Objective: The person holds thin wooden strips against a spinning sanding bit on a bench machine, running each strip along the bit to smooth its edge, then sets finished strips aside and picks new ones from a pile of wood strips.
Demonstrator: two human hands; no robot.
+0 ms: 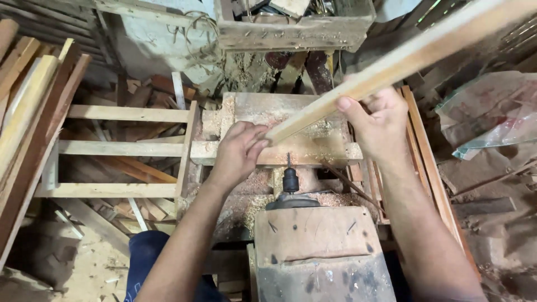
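- Head view: left hand pinches the slat's near end just above the drill bit; right hand clasps it farther up.
- Slat looks light, stiff, long; gripping near the bit likely steadies it.

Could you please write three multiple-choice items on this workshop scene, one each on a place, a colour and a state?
1. Where does the drill chuck with its bit sit?
A. just below the near end of the wooden strip
B. inside the wooden crate
C. on the plastic bag

2. What colour is the chuck?
A. red
B. black
C. white

3. How is the strip held?
A. lying loose
B. by one hand
C. by both hands

Answers: 1 A, the bit points up at the strip's near end. 2 B, it looks black. 3 C, the left hand presses the near end and the right hand grips further along.
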